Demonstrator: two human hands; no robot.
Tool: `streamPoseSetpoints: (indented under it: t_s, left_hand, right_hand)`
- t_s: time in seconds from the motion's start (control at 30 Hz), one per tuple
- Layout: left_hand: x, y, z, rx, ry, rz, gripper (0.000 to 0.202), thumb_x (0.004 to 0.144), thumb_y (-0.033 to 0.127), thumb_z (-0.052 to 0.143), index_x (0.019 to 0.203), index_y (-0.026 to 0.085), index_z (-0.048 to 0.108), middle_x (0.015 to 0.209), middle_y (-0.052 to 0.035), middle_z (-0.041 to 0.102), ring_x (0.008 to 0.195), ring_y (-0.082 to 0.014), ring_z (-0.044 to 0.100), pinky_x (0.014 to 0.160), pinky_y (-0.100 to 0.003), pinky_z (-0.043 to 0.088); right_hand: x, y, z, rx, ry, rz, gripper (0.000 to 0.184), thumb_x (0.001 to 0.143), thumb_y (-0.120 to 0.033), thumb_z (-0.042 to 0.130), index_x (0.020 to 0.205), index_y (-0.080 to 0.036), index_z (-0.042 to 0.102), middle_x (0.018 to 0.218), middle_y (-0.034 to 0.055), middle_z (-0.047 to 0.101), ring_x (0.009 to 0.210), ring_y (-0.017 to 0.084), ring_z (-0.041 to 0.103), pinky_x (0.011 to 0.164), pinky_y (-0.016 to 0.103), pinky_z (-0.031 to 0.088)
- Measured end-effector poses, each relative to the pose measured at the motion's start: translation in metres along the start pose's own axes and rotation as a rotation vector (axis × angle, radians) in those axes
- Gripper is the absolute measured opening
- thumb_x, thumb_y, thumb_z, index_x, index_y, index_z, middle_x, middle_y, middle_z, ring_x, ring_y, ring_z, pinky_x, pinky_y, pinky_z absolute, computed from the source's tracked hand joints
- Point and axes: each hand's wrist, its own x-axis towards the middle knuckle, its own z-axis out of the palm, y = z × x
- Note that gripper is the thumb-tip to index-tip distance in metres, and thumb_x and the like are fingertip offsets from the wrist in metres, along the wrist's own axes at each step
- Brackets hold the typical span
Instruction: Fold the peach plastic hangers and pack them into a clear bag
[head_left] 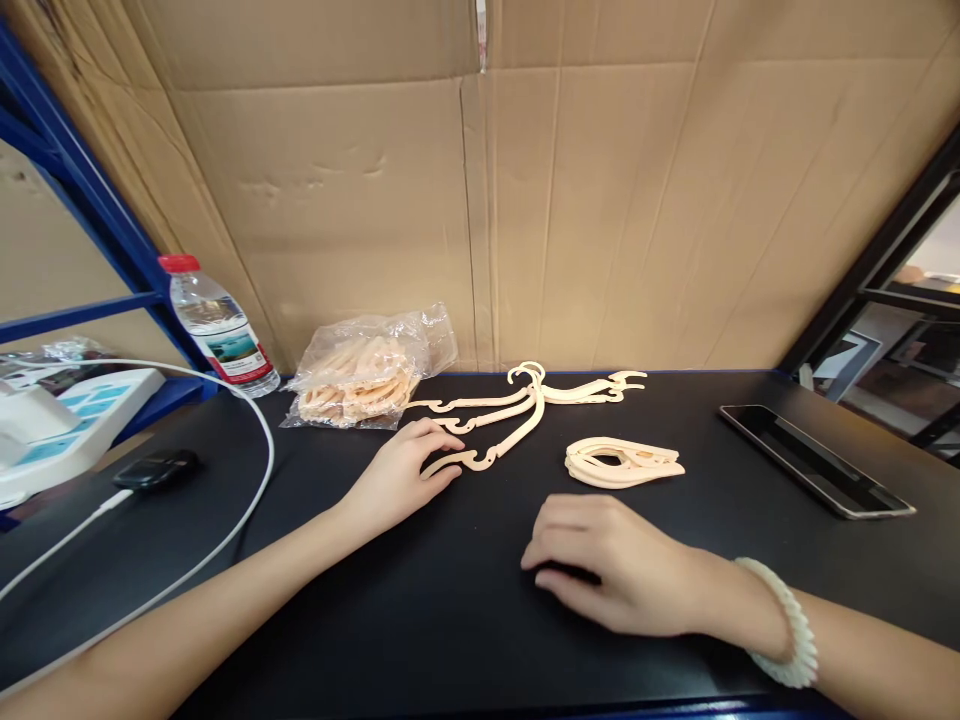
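Note:
Cream plastic hangers (pixel 525 405) lie unfolded in a small pile at the middle of the black table (pixel 420 610). My left hand (pixel 401 475) rests flat on the table with its fingers stretched, fingertips touching the near arm of one hanger. A folded stack of the same hangers (pixel 622 463) lies to the right. My right hand (pixel 611 565) rests on the table in front of that stack, fingers loosely curled downward, holding nothing I can see. A white bead bracelet (pixel 787 625) is on that wrist.
A clear plastic bag of more hangers (pixel 364 375) sits at the back left, next to a water bottle (pixel 221 330). A white cable (pixel 247 480) loops across the left side, near a small black device (pixel 157 468). A dark tablet (pixel 814 460) lies right. Cardboard (pixel 525 200) walls the back.

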Motion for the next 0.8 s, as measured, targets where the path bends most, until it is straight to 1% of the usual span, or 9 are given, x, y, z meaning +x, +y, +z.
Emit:
streamPoseSetpoints:
  t_s: [0.13, 0.23, 0.27, 0.33, 0.47, 0.5, 0.6, 0.7, 0.8]
  left_hand:
    - [0.0, 0.0, -0.001, 0.005, -0.019, 0.007, 0.021, 0.083, 0.03, 0.056, 0.095, 0.022, 0.07, 0.097, -0.0056, 0.064, 0.092, -0.0225, 0.061, 0.086, -0.037, 0.048]
    - [0.0, 0.001, 0.0, 0.009, -0.019, 0.0, 0.022, 0.084, 0.032, 0.055, 0.096, 0.022, 0.07, 0.097, -0.0057, 0.064, 0.089, -0.0221, 0.061, 0.084, -0.036, 0.049]
    - [0.0, 0.001, 0.0, 0.014, -0.017, -0.003, 0.022, 0.084, 0.032, 0.054, 0.096, 0.022, 0.069, 0.098, -0.0057, 0.064, 0.088, -0.022, 0.061, 0.083, -0.035, 0.049]
    - [-0.001, 0.001, -0.001, 0.023, -0.011, -0.005, 0.023, 0.084, 0.033, 0.053, 0.098, 0.023, 0.069, 0.1, -0.0058, 0.065, 0.089, -0.0221, 0.061, 0.083, -0.035, 0.049]
    - [-0.002, 0.003, -0.002, 0.035, -0.004, -0.003, 0.025, 0.084, 0.034, 0.053, 0.1, 0.023, 0.069, 0.104, -0.0063, 0.065, 0.094, -0.0238, 0.061, 0.083, -0.035, 0.049]
    - [-0.003, 0.004, -0.003, 0.036, -0.003, -0.004, 0.025, 0.084, 0.034, 0.053, 0.101, 0.023, 0.068, 0.104, -0.0063, 0.065, 0.094, -0.0241, 0.061, 0.083, -0.035, 0.049]
    - [-0.004, 0.006, -0.004, 0.036, 0.003, -0.007, 0.026, 0.084, 0.033, 0.054, 0.102, 0.023, 0.068, 0.105, -0.006, 0.065, 0.094, -0.0239, 0.061, 0.083, -0.035, 0.049]
    - [-0.006, 0.006, -0.003, 0.032, 0.013, -0.001, 0.025, 0.084, 0.032, 0.054, 0.101, 0.023, 0.068, 0.107, -0.0058, 0.064, 0.093, -0.0234, 0.061, 0.085, -0.036, 0.049]
    - [-0.007, 0.004, 0.0, 0.037, 0.024, 0.0, 0.024, 0.083, 0.031, 0.055, 0.102, 0.023, 0.068, 0.108, -0.0062, 0.064, 0.096, -0.0241, 0.06, 0.088, -0.038, 0.048]
  right_hand:
    - [0.003, 0.003, 0.002, -0.063, -0.024, -0.028, 0.017, 0.091, -0.021, 0.049, 0.098, -0.019, 0.065, 0.087, 0.006, 0.065, 0.077, 0.016, 0.057, 0.069, 0.028, 0.046]
    - [-0.004, 0.032, -0.029, -0.21, 0.185, 0.126, 0.02, 0.093, -0.023, 0.045, 0.089, -0.021, 0.065, 0.082, 0.0057, 0.065, 0.078, 0.019, 0.057, 0.073, 0.031, 0.046]
    - [-0.01, 0.047, -0.043, -0.296, 0.333, 0.244, 0.023, 0.093, -0.024, 0.044, 0.084, -0.022, 0.065, 0.081, 0.0063, 0.065, 0.078, 0.02, 0.058, 0.073, 0.032, 0.046]
    - [-0.029, 0.082, -0.072, -0.532, 0.455, 0.502, 0.024, 0.091, -0.029, 0.044, 0.089, -0.02, 0.066, 0.089, 0.0108, 0.065, 0.087, 0.026, 0.059, 0.078, 0.038, 0.046]
    - [-0.073, 0.146, -0.107, -0.79, 0.347, 1.151, 0.042, 0.091, -0.036, 0.042, 0.119, -0.01, 0.059, 0.11, 0.024, 0.059, 0.113, 0.039, 0.05, 0.084, 0.048, 0.044]
    - [-0.081, 0.156, -0.109, -0.783, 0.334, 1.206, 0.045, 0.091, -0.037, 0.041, 0.121, -0.008, 0.058, 0.112, 0.0266, 0.058, 0.114, 0.041, 0.05, 0.082, 0.049, 0.044]
    - [-0.091, 0.167, -0.106, -0.754, 0.304, 1.263, 0.045, 0.091, -0.038, 0.043, 0.115, -0.005, 0.061, 0.107, 0.029, 0.059, 0.109, 0.042, 0.053, 0.079, 0.051, 0.045]
    - [-0.084, 0.157, -0.103, -0.772, 0.315, 1.258, 0.047, 0.092, -0.041, 0.04, 0.116, -0.007, 0.061, 0.114, 0.0292, 0.057, 0.112, 0.045, 0.052, 0.081, 0.055, 0.044]
    - [-0.066, 0.135, -0.101, -0.773, 0.384, 1.091, 0.046, 0.093, -0.042, 0.034, 0.112, -0.012, 0.063, 0.115, 0.0246, 0.059, 0.112, 0.042, 0.051, 0.086, 0.054, 0.043]
